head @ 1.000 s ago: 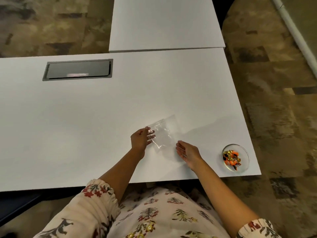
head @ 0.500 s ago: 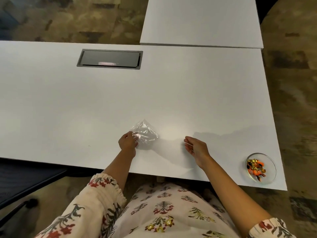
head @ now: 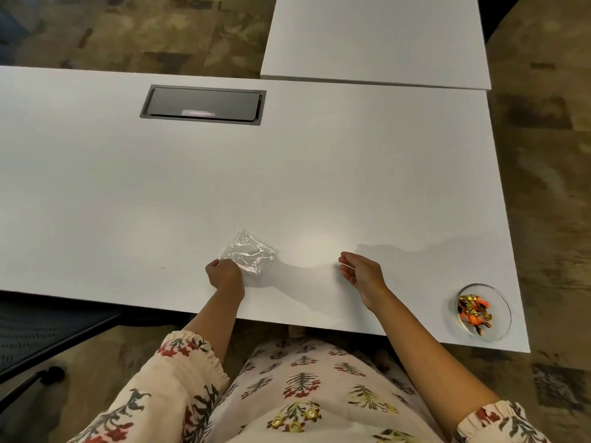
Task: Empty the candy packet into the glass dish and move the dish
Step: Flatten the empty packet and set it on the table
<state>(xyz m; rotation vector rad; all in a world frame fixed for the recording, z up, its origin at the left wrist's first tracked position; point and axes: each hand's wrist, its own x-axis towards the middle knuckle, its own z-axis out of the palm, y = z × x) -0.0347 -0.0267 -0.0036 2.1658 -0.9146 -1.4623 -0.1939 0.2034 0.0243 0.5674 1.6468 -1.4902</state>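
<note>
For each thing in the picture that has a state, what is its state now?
candy packet: empty, crumpled, on the table
glass dish: holds the candies, near the table's right corner
left hand: closed on the packet's edge
right hand: holds nothing, fingers loosely curled
table hatch: closed

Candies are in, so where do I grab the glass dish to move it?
Pinch the glass dish by its bare rim on the side toward the free right hand, coming from above. It is shallow, sits near the table corner, and candies fill its middle.

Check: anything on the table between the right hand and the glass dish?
Nothing: the head view shows only bare white table and a shadow between the right hand and the glass dish.
</note>
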